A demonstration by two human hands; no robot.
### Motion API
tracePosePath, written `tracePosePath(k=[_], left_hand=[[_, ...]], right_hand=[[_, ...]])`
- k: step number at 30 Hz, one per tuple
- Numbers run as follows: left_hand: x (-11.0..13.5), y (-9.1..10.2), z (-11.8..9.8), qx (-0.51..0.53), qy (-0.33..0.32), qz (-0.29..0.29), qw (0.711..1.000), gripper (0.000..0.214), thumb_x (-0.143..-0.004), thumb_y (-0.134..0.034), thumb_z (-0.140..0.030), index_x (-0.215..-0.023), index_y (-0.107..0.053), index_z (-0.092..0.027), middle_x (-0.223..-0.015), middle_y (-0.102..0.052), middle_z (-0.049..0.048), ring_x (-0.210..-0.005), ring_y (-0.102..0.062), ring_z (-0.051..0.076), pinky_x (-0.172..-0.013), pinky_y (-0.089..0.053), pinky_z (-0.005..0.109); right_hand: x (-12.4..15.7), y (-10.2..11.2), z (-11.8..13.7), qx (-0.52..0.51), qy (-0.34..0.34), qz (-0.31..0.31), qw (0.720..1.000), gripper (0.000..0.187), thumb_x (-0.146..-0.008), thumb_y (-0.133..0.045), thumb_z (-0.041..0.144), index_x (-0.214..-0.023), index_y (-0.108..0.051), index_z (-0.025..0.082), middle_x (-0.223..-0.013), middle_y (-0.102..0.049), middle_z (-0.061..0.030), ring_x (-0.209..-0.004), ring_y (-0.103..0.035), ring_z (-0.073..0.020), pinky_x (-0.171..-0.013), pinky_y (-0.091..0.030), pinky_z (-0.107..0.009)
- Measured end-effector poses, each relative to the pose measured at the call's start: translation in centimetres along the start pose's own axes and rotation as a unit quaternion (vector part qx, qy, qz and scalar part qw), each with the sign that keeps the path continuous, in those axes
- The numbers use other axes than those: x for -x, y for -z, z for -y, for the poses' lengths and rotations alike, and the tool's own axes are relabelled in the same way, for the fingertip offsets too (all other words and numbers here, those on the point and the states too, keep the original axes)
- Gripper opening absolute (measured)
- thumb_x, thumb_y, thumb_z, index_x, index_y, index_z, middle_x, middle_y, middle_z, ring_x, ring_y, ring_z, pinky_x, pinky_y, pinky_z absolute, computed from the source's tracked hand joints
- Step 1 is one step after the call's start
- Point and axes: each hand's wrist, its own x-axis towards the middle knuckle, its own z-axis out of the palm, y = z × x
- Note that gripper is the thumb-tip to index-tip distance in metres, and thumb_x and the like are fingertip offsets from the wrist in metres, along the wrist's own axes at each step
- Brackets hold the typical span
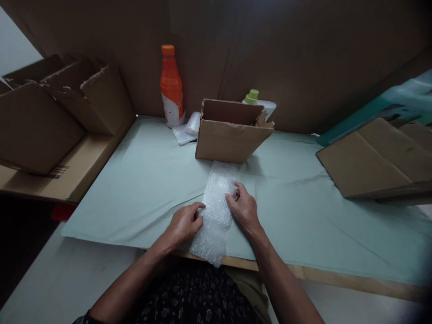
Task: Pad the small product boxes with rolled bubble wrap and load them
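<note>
Presently I find the bubble wrap lying in front of the open carton, left hand and right hand at its opposite edges, fingers curled, whether pinching I cannot tell.

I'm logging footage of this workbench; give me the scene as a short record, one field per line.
Left hand: at left edge of bubble wrap
Right hand: at bubble wrap's right edge
Bubble wrap: lying on cloth, near end past cloth's front edge
Middle box: open, beyond bubble wrap
Orange bottle: upright, left of middle box
Green cap: behind middle box
Right box: before teal container
</note>
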Motion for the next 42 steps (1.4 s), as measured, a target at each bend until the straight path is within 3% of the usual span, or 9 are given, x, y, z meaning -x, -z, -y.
tracePosePath(k=[5,11,15,18,23,27,33,38,42], left_hand=[[0.1,-0.1,0.1,-0.106,-0.011,0.041,0.993,0.042,-0.084,-0.056,-0.017,-0.124,-0.066,-0.021,-0.080,-0.071,0.0028,-0.074,-0.063,0.021,-0.069,-0.044,0.030],[0.2,-0.4,-0.6,-0.190,-0.091,-0.068,0.975,0.034,-0.094,-0.053,-0.025,-0.126,-0.062,-0.019,-0.116,-0.067,0.0133,-0.106,-0.063,0.028,-0.091,-0.052,0.041],[-1.1,-1.9,-0.6,-0.251,-0.209,-0.034,0.945,0.054,-0.090,-0.062,-0.025,-0.142,-0.052,-0.014,-0.154,-0.046,0.0212,-0.146,-0.038,0.036,-0.118,-0.033,0.053],[-1.8,-3.0,0.2,-0.283,-0.212,0.020,0.935,0.068,-0.092,-0.064,-0.039,-0.150,-0.044,-0.011,-0.162,-0.035,0.0242,-0.153,-0.028,0.039,-0.123,-0.023,0.056],[-1.8,-3.5,1.0,-0.291,-0.189,0.029,0.937,0.068,-0.095,-0.060,-0.045,-0.152,-0.042,-0.014,-0.165,-0.030,0.0224,-0.155,-0.024,0.036,-0.126,-0.018,0.055],[-1.7,-3.6,0.5,-0.284,-0.180,0.025,0.942,0.066,-0.093,-0.062,-0.042,-0.150,-0.045,-0.013,-0.164,-0.030,0.0238,-0.155,-0.024,0.038,-0.125,-0.020,0.057],[-0.4,-4.4,-0.8,-0.298,-0.153,0.001,0.942,0.062,-0.093,-0.062,-0.039,-0.147,-0.049,-0.012,-0.161,-0.036,0.0242,-0.152,-0.032,0.039,-0.122,-0.030,0.057],[0.7,-5.5,-1.7,-0.327,-0.132,-0.032,0.935,0.060,-0.094,-0.061,-0.041,-0.147,-0.050,-0.016,-0.160,-0.039,0.0226,-0.150,-0.035,0.038,-0.121,-0.029,0.060],[0.7,-6.3,-2.2,-0.351,-0.120,-0.054,0.927,0.062,-0.093,-0.062,-0.040,-0.147,-0.049,-0.012,-0.158,-0.040,0.0266,-0.148,-0.038,0.041,-0.119,-0.029,0.064]], right_hand=[[-0.1,-0.1,-0.8,0.073,0.030,-0.002,0.997,0.053,-0.084,-0.056,0.039,-0.133,-0.060,0.019,-0.084,-0.071,-0.0045,-0.070,-0.063,-0.0221,-0.067,-0.045,-0.033],[0.0,1.6,-0.5,0.113,0.130,-0.064,0.983,0.053,-0.094,-0.054,0.041,-0.141,-0.053,0.017,-0.131,-0.064,-0.0180,-0.110,-0.063,-0.0315,-0.092,-0.047,-0.045],[-1.9,0.8,0.2,0.153,0.291,0.086,0.940,0.045,-0.095,-0.054,0.032,-0.139,-0.058,0.020,-0.150,-0.053,-0.0161,-0.135,-0.050,-0.0313,-0.107,-0.040,-0.048],[-4.6,0.1,-0.4,0.152,0.360,0.187,0.901,0.047,-0.098,-0.053,0.033,-0.142,-0.058,0.019,-0.153,-0.052,-0.0148,-0.142,-0.045,-0.0297,-0.112,-0.037,-0.048],[-8.5,0.8,-2.7,0.176,0.284,0.126,0.934,0.041,-0.099,-0.048,0.032,-0.135,-0.065,0.017,-0.146,-0.060,-0.0143,-0.133,-0.053,-0.0301,-0.109,-0.039,-0.048],[-8.8,0.9,-3.3,0.182,0.230,0.070,0.953,0.044,-0.099,-0.047,0.033,-0.132,-0.065,0.011,-0.135,-0.064,-0.0201,-0.123,-0.057,-0.0352,-0.101,-0.041,-0.052],[-7.8,-0.5,-1.7,0.172,0.266,0.094,0.944,0.036,-0.095,-0.051,0.022,-0.126,-0.070,0.021,-0.131,-0.069,-0.0116,-0.121,-0.059,-0.0285,-0.102,-0.042,-0.045],[-7.3,-0.5,0.2,0.186,0.275,0.049,0.942,0.041,-0.097,-0.052,0.026,-0.135,-0.064,0.018,-0.153,-0.050,-0.0185,-0.134,-0.049,-0.0360,-0.107,-0.037,-0.053],[-6.9,-1.1,0.9,0.190,0.344,0.129,0.911,0.039,-0.098,-0.052,0.029,-0.133,-0.065,0.019,-0.150,-0.055,-0.0146,-0.137,-0.049,-0.0320,-0.107,-0.039,-0.049]])
